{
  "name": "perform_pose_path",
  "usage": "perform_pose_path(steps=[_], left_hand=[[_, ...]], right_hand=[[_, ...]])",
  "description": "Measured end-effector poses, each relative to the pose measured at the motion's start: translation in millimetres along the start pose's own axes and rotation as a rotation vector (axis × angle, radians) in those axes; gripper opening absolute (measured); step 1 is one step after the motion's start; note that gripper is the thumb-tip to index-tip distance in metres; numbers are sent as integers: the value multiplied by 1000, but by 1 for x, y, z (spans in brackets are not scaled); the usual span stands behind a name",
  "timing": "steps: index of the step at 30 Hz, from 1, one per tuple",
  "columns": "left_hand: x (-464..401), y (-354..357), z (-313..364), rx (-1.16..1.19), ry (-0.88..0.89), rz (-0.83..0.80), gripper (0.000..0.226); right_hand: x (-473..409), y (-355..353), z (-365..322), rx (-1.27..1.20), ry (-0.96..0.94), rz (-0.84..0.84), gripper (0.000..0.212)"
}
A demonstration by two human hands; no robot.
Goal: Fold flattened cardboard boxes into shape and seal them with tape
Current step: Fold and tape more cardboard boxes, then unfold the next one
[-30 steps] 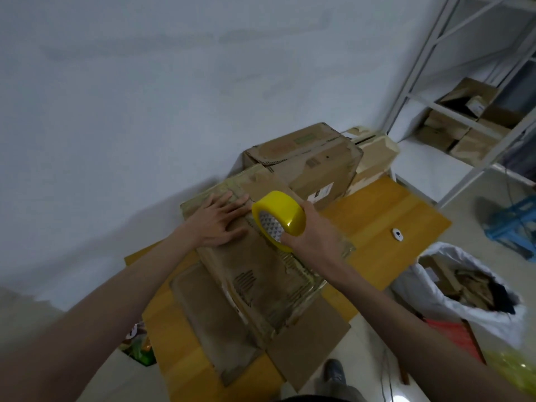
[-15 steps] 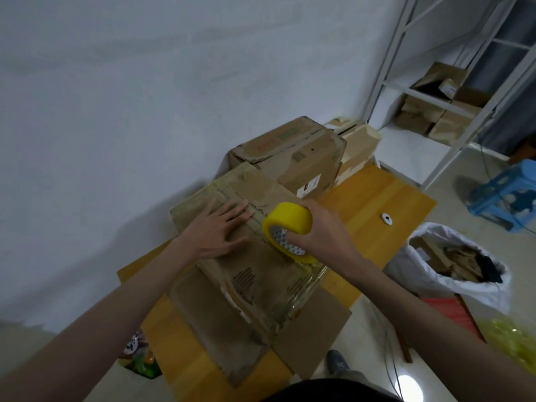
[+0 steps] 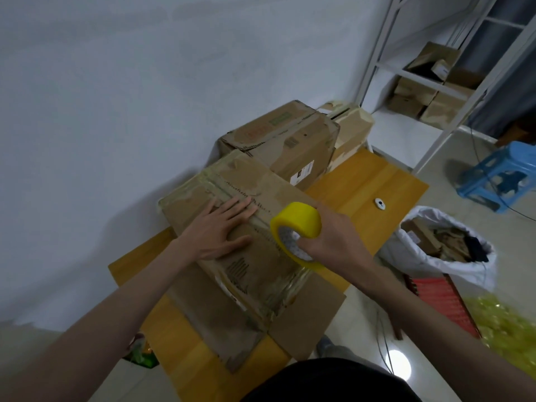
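The fingers (image 3: 236, 208) of the left hand (image 3: 216, 232) are lying straight and flat, pressing down on the top of the cardboard box (image 3: 246, 227). They are not curling around anything. The fingers (image 3: 306, 245) of the right hand (image 3: 333, 239) are bending around the yellow tape roll (image 3: 297, 227), and the thumb is poking into the hole in the middle, so this hand is gripping the roll tight.

The roll is sitting right above the box top, close to the middle line where the 2 flaps are meeting. 1 second ago the roll was sitting higher up that line, close to the left fingertips. Now it is sitting lower along the box, nearer to the person, while the left hand is staying in almost the same spot. So the person seems to be pulling the tape along the line, and the flat hand seems to be holding the flaps and the start of the tape down. The tape strip itself is too hard to see.

The box is standing on the yellow table (image 3: 374, 181), with its bottom flaps spreading out flat near the person. It looks like about half of the line is still waiting for tape.

Behind it, 2 more boxes (image 3: 293, 140) are resting against the wall.
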State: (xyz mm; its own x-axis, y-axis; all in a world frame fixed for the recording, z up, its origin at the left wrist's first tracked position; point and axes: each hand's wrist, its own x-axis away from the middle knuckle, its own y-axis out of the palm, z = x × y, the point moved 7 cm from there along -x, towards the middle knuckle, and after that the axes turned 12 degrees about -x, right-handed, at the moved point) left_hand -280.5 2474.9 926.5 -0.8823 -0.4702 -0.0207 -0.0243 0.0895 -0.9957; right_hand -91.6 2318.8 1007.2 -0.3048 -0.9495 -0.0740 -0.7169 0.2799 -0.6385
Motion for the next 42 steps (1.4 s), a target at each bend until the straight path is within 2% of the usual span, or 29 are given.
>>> perform_pose_path(steps=[4,9,12,14,20,23,26,28,32,42], left_hand=[[-3,3,1,-17,-9,-28,76],[0,-5,25,2,34,-25,79],[3,-7,57,29,100,12,82],[4,-6,64,30,80,-2,80],[4,-6,64,47,41,-32,76],[3,-4,61,65,43,-23,75],[1,0,59,54,36,-51,74],[-1,2,59,24,26,-66,74],[-3,2,60,10,39,-82,73],[1,1,60,-14,40,-104,73]], right_hand=[[8,-15,7,45,51,-43,65],[9,-12,-9,-24,17,-32,60],[11,-14,-7,-49,19,-5,66],[16,-12,-1,-71,29,-2,68],[42,-18,13,-159,23,85,56],[44,-18,8,-127,15,40,56],[53,-38,12,-110,26,64,64],[60,-51,18,-81,51,59,61],[72,-44,25,-50,86,-27,39],[83,-28,41,85,79,-63,41]])
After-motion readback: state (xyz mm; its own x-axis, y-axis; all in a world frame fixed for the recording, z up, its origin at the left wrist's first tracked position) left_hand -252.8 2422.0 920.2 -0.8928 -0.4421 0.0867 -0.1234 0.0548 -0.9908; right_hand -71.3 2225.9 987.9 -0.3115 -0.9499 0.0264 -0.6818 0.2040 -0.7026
